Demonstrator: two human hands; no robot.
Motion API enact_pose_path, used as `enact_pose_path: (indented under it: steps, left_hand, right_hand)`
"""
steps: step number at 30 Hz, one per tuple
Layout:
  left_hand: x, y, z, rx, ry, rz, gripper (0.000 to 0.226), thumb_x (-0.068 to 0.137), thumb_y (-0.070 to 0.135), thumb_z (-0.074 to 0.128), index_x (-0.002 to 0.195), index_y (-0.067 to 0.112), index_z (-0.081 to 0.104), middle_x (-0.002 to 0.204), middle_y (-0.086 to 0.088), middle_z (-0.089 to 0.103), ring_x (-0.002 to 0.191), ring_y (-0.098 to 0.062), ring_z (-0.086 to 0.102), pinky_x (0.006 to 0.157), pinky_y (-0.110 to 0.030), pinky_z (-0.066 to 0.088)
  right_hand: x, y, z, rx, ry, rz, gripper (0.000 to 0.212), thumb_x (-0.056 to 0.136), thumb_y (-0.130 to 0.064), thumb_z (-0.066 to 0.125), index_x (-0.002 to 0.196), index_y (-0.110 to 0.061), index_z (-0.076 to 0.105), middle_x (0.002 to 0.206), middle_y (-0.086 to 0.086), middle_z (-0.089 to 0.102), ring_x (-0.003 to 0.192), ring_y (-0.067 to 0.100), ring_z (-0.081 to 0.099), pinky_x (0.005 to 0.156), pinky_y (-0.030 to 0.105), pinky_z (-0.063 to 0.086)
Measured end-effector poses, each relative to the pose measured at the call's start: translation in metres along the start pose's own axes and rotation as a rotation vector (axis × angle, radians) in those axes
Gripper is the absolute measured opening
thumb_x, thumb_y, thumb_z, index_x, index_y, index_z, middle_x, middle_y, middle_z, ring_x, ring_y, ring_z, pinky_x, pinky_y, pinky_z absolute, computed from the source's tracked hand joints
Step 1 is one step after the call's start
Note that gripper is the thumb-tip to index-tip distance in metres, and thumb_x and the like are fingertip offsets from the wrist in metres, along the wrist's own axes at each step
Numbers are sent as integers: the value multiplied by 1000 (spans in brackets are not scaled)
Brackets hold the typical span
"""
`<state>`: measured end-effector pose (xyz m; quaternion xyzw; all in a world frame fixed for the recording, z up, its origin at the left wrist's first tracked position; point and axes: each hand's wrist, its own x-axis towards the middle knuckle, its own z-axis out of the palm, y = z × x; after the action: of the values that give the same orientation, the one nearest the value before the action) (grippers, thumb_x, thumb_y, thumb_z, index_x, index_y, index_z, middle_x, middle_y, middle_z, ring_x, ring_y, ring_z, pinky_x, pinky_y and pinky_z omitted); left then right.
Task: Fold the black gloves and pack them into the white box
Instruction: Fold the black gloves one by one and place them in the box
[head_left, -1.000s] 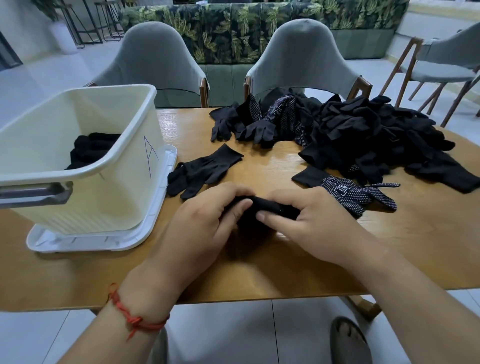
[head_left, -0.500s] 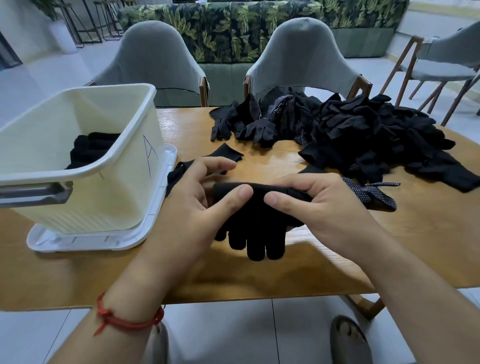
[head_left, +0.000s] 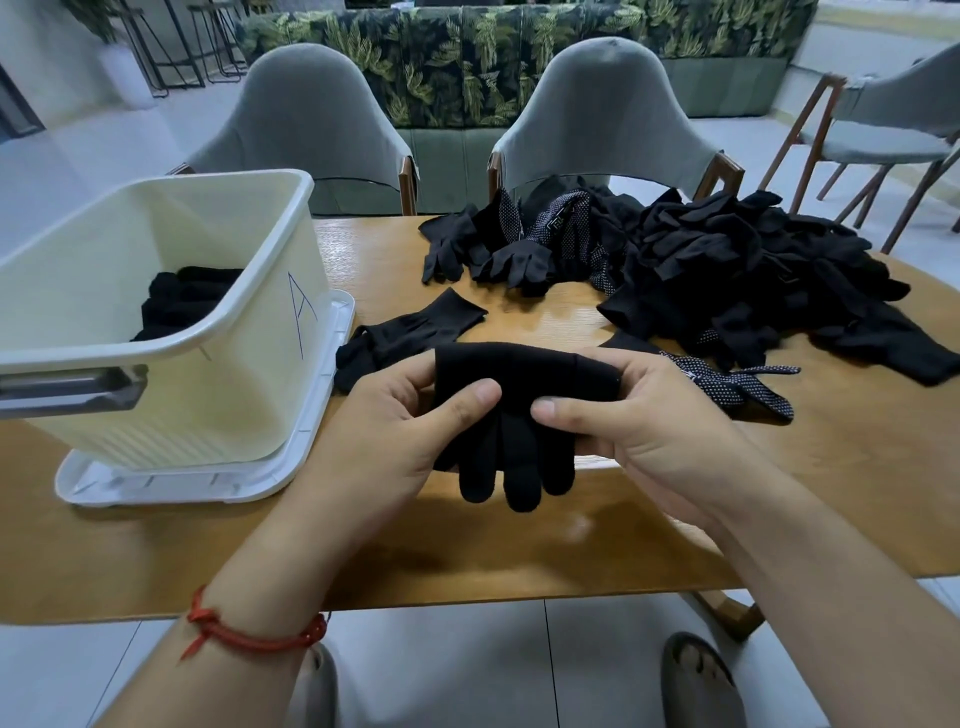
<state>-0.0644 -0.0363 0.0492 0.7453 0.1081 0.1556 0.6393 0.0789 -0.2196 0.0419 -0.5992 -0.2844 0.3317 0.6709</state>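
Observation:
A black glove (head_left: 519, 405) hangs above the table's near edge, fingers pointing down, its cuff end folded over on top. My left hand (head_left: 400, 431) pinches its left side and my right hand (head_left: 644, 431) pinches its right side, thumbs in front. The white box (head_left: 249, 374), marked with an A, stands at the left on its lid (head_left: 322, 436) and holds folded black gloves (head_left: 182, 299). A single black glove (head_left: 410, 332) lies flat between the box and my hands. A big pile of black gloves (head_left: 727, 275) covers the far right of the table.
A dotted black glove (head_left: 737, 384) lies just right of my right hand. The wooden table (head_left: 519, 551) has two grey chairs (head_left: 602, 119) behind it and another at the far right. A grey handle (head_left: 72, 389) sticks out from the box's near side.
The glove lay pressed on the table under both hands; now it is lifted off the surface and held up between them, fingers dangling.

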Motion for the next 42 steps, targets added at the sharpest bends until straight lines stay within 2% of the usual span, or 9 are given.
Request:
enact_pose_path:
  steps: [3, 9, 16, 21, 25, 30, 34, 37, 42]
  left_hand:
    - [0, -1, -5, 46, -88, -6, 34, 99, 16, 70, 130, 30, 71, 106, -4, 79, 95, -20, 77, 74, -30, 62]
    - [3, -8, -1, -57, 50, -10, 28, 99, 11, 70, 121, 28, 74, 95, -8, 78, 76, -21, 74, 69, -32, 61]
    - [5, -9, -3, -183, 4, 6, 29, 101, 7, 63, 123, 23, 73, 102, -20, 70, 71, -30, 65, 72, -42, 60]
    - [3, -5, -7, -309, -37, 11, 27, 97, 5, 59, 96, 24, 78, 133, -2, 72, 108, -31, 73, 69, -37, 61]
    - [3, -3, -8, -353, -40, 1, 52, 102, -12, 43, 78, 21, 75, 133, -8, 73, 117, -40, 71, 68, -35, 61]
    - [5, -9, -14, -418, -2, -64, 40, 95, 7, 32, 88, 6, 71, 133, -18, 70, 123, -53, 61, 86, -51, 55]
    - [8, -12, -13, -283, 88, -72, 17, 97, 18, 62, 88, 6, 71, 128, -10, 74, 109, -45, 67, 86, -51, 54]
    - [10, -15, -11, -262, 112, -44, 4, 92, 9, 75, 94, 11, 72, 127, -9, 74, 116, -39, 70, 89, -47, 60]
    - [12, -12, -15, -291, 129, -12, 47, 89, 5, 79, 131, 14, 60, 119, -18, 74, 107, -35, 73, 90, -45, 62]
  right_hand:
    - [1, 0, 0, 6, 31, -3, 30, 89, -2, 78, 119, -1, 77, 112, 31, 74, 90, 32, 73, 68, 34, 60]
    - [3, 0, -2, 170, 24, 17, 37, 89, 0, 73, 126, -6, 72, 108, 9, 76, 97, 21, 73, 77, 30, 60]
    - [5, 2, -3, 237, 61, 34, 29, 90, 5, 68, 117, -6, 74, 110, 13, 75, 101, 26, 74, 78, 33, 62]
    - [3, 0, -2, 304, 10, 5, 33, 88, 6, 61, 87, -18, 84, 121, 15, 78, 109, 27, 77, 84, 32, 63]
    - [4, 1, 0, 276, 2, 1, 37, 94, 7, 57, 83, -16, 83, 122, 20, 77, 109, 31, 76, 88, 32, 63]
    - [5, 2, 0, 192, 31, 47, 61, 103, 20, 34, 82, -10, 83, 117, 24, 77, 110, 44, 73, 97, 49, 63]
    - [4, 5, -2, 113, 13, 51, 55, 104, 19, 32, 93, -1, 81, 118, 24, 76, 107, 40, 74, 99, 50, 62]
    - [4, 8, 2, 2, 47, -30, 54, 102, 19, 32, 97, -1, 82, 117, 19, 77, 114, 34, 74, 100, 46, 61]
    - [3, 6, 6, -37, 42, -180, 49, 91, 3, 34, 103, -3, 81, 115, 22, 74, 108, 35, 72, 92, 40, 60]
